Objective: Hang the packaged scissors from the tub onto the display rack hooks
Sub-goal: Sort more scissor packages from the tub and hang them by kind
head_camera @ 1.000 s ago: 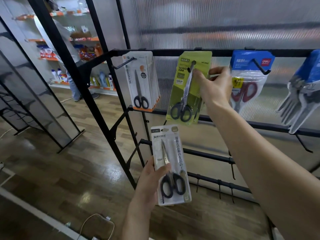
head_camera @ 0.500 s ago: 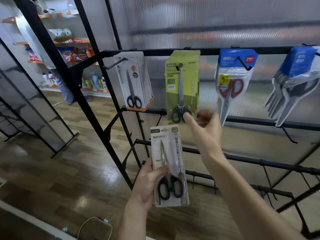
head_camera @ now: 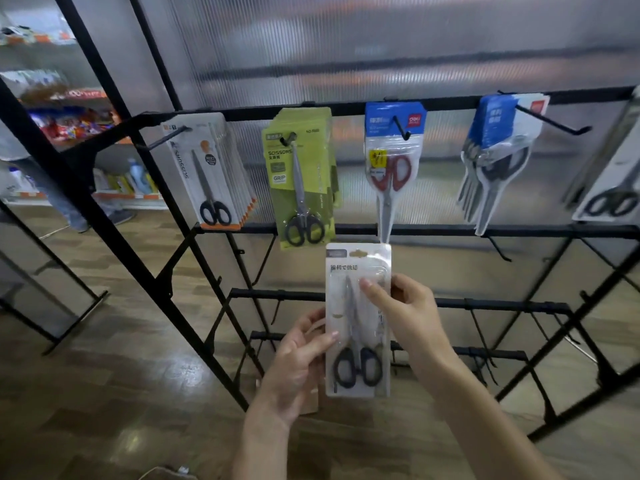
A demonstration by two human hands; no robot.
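Observation:
I hold a white pack of black-handled scissors [head_camera: 356, 306] upright in front of the black display rack [head_camera: 381, 231]. My left hand [head_camera: 298, 362] pinches its left edge near the handles. My right hand [head_camera: 405, 313] grips its right edge, thumb laid across the front of the blister. Along the top rail hang white packs [head_camera: 207, 171], green packs [head_camera: 301, 178], a blue-topped pack with red handles [head_camera: 393, 157] and more blue-topped packs [head_camera: 495, 150]. The tub is out of view.
Bare hooks [head_camera: 498, 249] stick out from the lower rails. More white packs [head_camera: 613, 188] hang at the far right edge. A wooden floor lies below. At far left are shop shelves [head_camera: 69, 126] and a person's legs [head_camera: 62, 202].
My right hand left the green pack on its hook, came down and took hold of the white pack's right side. The white pack moved right and a little higher.

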